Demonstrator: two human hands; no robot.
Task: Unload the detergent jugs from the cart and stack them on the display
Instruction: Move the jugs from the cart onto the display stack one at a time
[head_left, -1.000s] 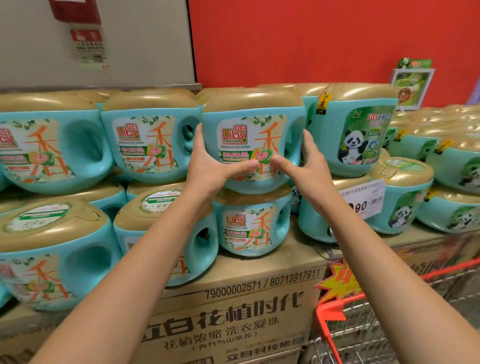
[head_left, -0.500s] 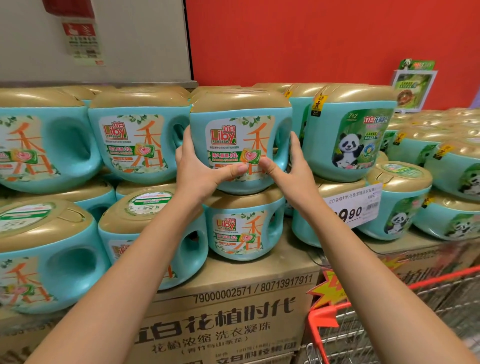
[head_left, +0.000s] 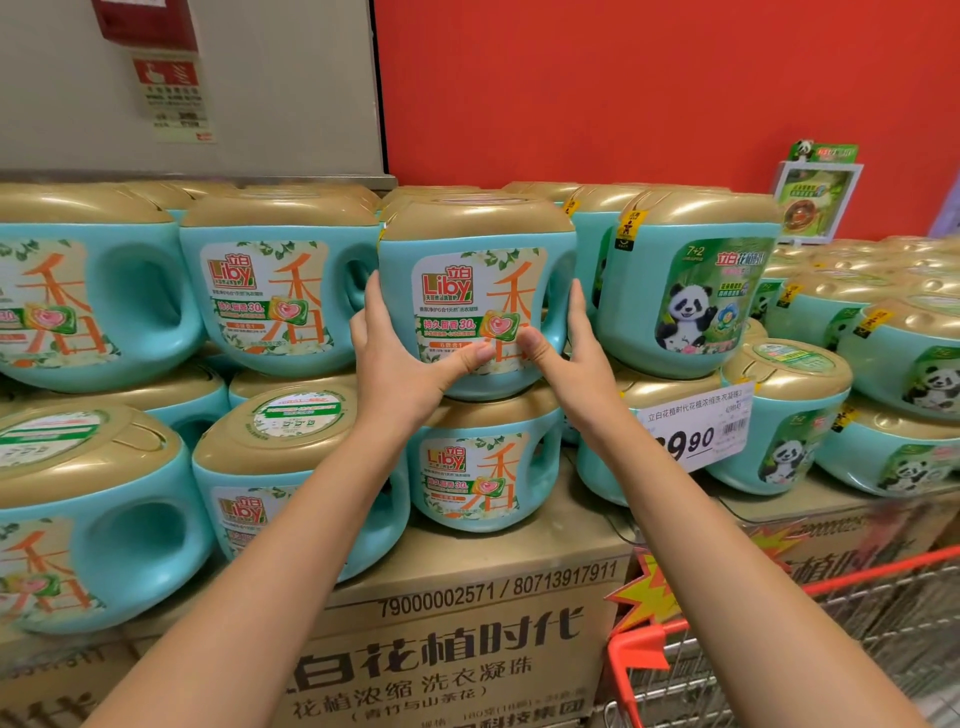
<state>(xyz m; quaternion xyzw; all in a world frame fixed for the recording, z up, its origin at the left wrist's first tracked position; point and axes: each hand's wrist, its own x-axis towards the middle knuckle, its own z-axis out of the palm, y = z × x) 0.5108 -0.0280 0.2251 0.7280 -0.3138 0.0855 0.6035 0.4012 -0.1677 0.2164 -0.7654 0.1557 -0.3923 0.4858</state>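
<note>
Two bare hands, the left hand (head_left: 400, 364) and right hand (head_left: 576, 364), grip a teal plastic detergent jug with a gold lid (head_left: 467, 280) by its sides, thumbs on its label; it sits atop a matching lower jug (head_left: 483, 467) on the brown cardboard carton display (head_left: 467, 649); a red wire cart (head_left: 636, 652) stands lower right.

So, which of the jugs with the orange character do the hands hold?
The top-row jug left of the panda-label jug: left hand and right hand grip its sides, thumbs on its label. Others are untouched.
</note>
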